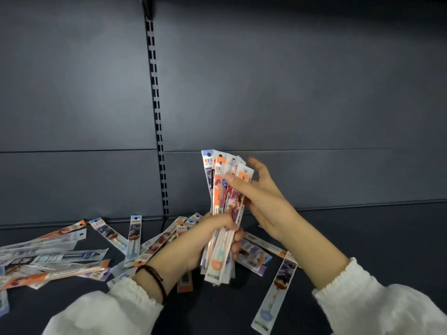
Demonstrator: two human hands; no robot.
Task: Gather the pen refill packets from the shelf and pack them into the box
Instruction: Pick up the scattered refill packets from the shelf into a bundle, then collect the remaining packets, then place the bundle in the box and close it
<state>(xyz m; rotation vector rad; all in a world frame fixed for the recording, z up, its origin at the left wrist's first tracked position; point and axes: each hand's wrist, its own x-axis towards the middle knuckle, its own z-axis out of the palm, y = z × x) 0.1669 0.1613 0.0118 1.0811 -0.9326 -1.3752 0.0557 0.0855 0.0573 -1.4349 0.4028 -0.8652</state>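
A bundle of pen refill packets (pixel 223 197) stands upright above the dark shelf (pixel 362 238). My left hand (pixel 205 240) grips its lower part, fingers curled round it. My right hand (pixel 261 194) holds the upper part, thumb across the front, fingers behind the packets. Several more long, narrow packets (pixel 55 257) with orange, white and purple print lie scattered flat on the shelf to the left and under my hands. One purple packet (pixel 278 291) lies alone at the lower right. No box is in view.
The shelf's dark back panel (pixel 290 93) rises behind my hands, with a slotted upright rail (pixel 157 117) left of centre. A shelf above shows at the top edge. White sleeves cover both forearms.
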